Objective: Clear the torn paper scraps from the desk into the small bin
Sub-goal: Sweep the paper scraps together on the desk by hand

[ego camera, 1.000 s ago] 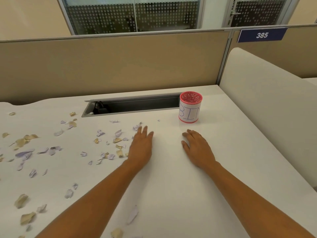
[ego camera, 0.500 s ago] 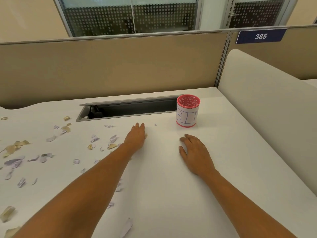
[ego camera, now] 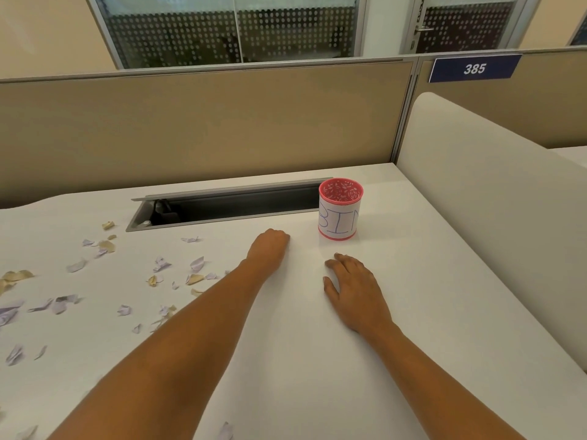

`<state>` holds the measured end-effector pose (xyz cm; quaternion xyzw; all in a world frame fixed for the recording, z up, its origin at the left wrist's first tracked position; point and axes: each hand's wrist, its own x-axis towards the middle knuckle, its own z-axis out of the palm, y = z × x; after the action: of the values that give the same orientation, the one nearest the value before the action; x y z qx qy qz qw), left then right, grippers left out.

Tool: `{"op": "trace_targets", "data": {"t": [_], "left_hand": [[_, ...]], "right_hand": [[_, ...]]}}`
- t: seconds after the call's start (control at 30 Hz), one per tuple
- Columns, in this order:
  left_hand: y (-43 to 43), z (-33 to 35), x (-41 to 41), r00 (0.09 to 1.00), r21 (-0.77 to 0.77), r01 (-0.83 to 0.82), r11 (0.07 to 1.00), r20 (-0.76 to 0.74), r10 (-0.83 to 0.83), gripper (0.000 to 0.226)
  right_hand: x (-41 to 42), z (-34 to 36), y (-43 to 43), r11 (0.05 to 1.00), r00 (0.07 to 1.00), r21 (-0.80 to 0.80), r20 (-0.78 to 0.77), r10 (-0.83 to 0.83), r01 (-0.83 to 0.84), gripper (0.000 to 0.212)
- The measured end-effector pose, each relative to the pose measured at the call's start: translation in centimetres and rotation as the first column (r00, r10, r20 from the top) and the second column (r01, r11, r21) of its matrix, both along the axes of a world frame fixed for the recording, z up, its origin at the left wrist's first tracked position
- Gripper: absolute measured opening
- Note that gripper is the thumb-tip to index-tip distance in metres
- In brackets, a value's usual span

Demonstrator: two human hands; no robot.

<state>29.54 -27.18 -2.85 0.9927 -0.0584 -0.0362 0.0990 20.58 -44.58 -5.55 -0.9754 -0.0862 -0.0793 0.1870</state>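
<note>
Torn lilac and tan paper scraps (ego camera: 197, 265) lie scattered over the left half of the white desk (ego camera: 317, 360). The small bin (ego camera: 340, 214), a red mesh cup with a white label reading "BIN", stands upright at the back right of the scraps. My left hand (ego camera: 270, 246) rests on the desk just left of the bin, fingers curled into a fist over the spot where a few scraps lay; what it holds is hidden. My right hand (ego camera: 352, 290) lies flat on the desk in front of the bin, fingers apart, holding nothing.
An open cable trough (ego camera: 228, 208) runs along the back of the desk, ending at the bin. A tan partition (ego camera: 190, 128) stands behind it. A white side divider (ego camera: 492, 201) bounds the desk on the right.
My left hand slid forward and right from the scraps toward the bin and curled from flat into a fist; the scraps by its fingertips are gone from view. My right hand stayed flat.
</note>
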Motion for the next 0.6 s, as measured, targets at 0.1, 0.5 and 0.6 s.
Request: {"op": "trace_targets", "data": {"t": [0.1,0.5,0.6], "left_hand": [[0.1,0.2,-0.1,0.999,0.004,-0.007,1.0,0.053,0.007,0.03],[-0.2,2.0,-1.5,0.994,0.002,-0.011,1.0,0.11,0.01,0.025],[-1.2,4.5,-0.4,0.987,-0.116,-0.078,0.99,0.134,0.093,0.025]], "right_hand": [[0.0,0.1,0.0,1.0,1.0,0.003,0.0,0.003,-0.003,0.042],[-0.2,0.3,0.1,1.0,1.0,0.018,0.005,-0.006,0.006,0.041],[-0.3,0.4,0.2,1.0,1.0,0.021,0.006,-0.005,0.004,0.04]]}}
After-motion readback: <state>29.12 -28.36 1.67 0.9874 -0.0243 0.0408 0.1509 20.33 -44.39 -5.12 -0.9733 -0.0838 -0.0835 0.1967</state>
